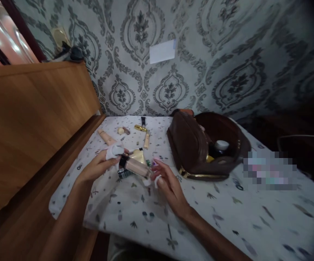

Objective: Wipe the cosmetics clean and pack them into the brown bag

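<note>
Beige bottle (137, 167) between left fingers (111, 162), right fingers (164, 169).

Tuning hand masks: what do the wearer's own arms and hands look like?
Left forearm and right forearm: bare, no sleeves in frame. Left hand and right hand: no watch or bracelet visible at either wrist. White cloth-like material covers part of the left fingers, with a smaller white piece at the right; can't tell if worn. Finer detail is blurred.
</note>
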A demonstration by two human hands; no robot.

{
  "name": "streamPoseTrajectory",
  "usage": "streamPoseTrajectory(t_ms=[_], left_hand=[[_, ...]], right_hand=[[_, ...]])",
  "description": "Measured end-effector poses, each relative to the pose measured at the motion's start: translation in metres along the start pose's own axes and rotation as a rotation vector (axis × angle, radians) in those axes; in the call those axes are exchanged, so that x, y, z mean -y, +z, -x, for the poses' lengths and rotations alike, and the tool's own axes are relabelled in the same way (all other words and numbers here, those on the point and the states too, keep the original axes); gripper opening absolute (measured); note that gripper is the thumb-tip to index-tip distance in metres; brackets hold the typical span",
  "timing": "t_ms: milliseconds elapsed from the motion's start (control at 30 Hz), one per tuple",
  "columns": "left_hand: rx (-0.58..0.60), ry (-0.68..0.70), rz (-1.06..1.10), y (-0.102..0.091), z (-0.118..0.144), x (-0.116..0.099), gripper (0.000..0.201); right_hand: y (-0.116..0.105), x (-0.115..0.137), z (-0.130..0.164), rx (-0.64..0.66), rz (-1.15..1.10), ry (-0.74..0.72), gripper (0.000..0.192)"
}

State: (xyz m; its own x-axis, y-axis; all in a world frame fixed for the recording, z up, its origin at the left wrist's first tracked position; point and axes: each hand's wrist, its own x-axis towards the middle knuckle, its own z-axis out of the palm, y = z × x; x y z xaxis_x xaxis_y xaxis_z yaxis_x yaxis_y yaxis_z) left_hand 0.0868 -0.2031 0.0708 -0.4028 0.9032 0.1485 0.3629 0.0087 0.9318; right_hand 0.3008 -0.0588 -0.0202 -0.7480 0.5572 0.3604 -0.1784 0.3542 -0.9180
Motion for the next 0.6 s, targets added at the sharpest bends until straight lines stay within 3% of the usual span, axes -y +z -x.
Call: streamPoseTrajectory(t_ms=[67, 133, 300, 367, 467, 600], left_hand=[[0.161, 0.003, -0.038, 0.019, -0.007, -0.006, 0.038], [0.222, 0.042, -0.105, 0.038, -0.014, -0.009, 0.035], [0.084, 0.109, -0.22, 0.066, -0.022, -0.01, 0.032], [0.112, 0.115, -0.218, 0.07, -0.022, -0.011, 0.03], [0.157, 0.111, -0.206, 0.074, -0.023, -0.014, 0.024], [0.001, 0.084, -0.256, 0.082, -0.024, -0.012, 0.025]], right_hand=[[0.002, 0.003, 0.0, 0.098, -0.158, 0.075, 0.052], [0.005, 0.002, 0.001, 0.187, -0.239, 0.171, 0.05], [0.011, 0.002, 0.0, 0.164, -0.463, 0.332, 0.057], [0.01, 0.005, -0.001, 0.178, -0.493, 0.324, 0.055], [0.009, 0.01, -0.001, 0.235, -0.421, 0.277, 0.046], [0.01, 0.008, 0.001, 0.059, -0.022, 0.147, 0.037]])
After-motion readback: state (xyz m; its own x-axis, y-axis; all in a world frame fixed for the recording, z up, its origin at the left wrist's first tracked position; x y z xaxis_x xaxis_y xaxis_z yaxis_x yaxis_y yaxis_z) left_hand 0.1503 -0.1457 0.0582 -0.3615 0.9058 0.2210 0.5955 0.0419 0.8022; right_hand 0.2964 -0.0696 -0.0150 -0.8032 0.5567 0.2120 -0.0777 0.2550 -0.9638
